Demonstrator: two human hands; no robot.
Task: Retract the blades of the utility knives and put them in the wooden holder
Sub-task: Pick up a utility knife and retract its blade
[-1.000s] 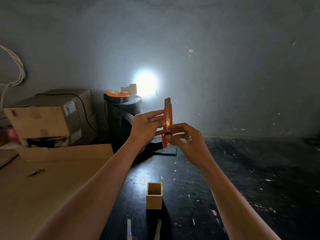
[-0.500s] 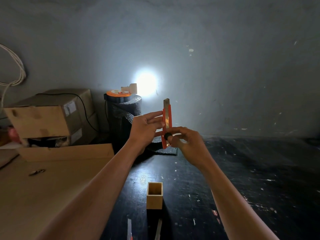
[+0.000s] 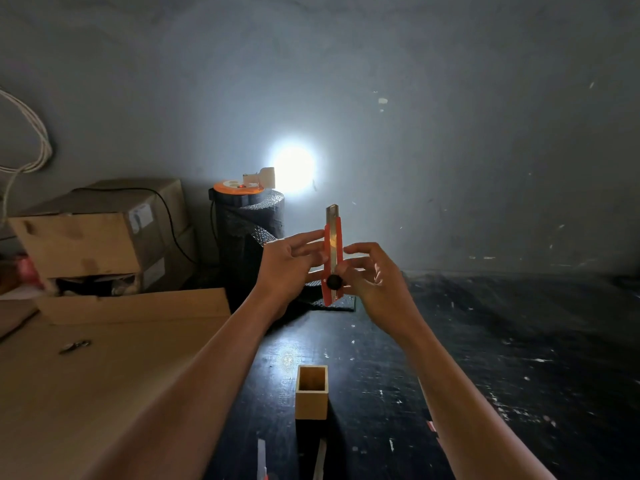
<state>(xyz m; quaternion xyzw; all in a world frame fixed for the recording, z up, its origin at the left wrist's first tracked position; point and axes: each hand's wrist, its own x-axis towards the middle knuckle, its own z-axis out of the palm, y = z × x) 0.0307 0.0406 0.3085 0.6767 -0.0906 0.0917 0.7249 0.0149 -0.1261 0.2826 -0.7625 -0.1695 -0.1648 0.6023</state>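
Pale wood makes up the square holder (image 3: pixel 311 393), which stands upright on the black, paint-flecked table (image 3: pixel 485 358), open at the top; what can be seen of its inside is bare wood, though the bottom is in shadow. Above and behind it, held well clear of the table, is the orange utility knife (image 3: pixel 333 258), upright, with a short metal tip showing past the top of its body and a black knob low on its face. The left hand (image 3: pixel 289 268) pinches the knife's left edge between fingers and thumb. The right hand (image 3: pixel 375 278) has its fingers loosely curled at the knife's right edge, thumb close to the knob; whether it truly grips cannot be told.

At the bottom edge, two pale strips (image 3: pixel 261 455) lie on the table in front of the holder, cut off by the frame, so they cannot be identified. Left of the arms lies a flat cardboard sheet (image 3: pixel 104 375) with a small metal object (image 3: pixel 74 346) on it, too small to name. Behind stand stacked cardboard boxes (image 3: pixel 97 233), a dark cylinder (image 3: pixel 249 237) topped by an orange reel (image 3: pixel 239 187), and a glaring lamp (image 3: pixel 294 166) against the grey wall.
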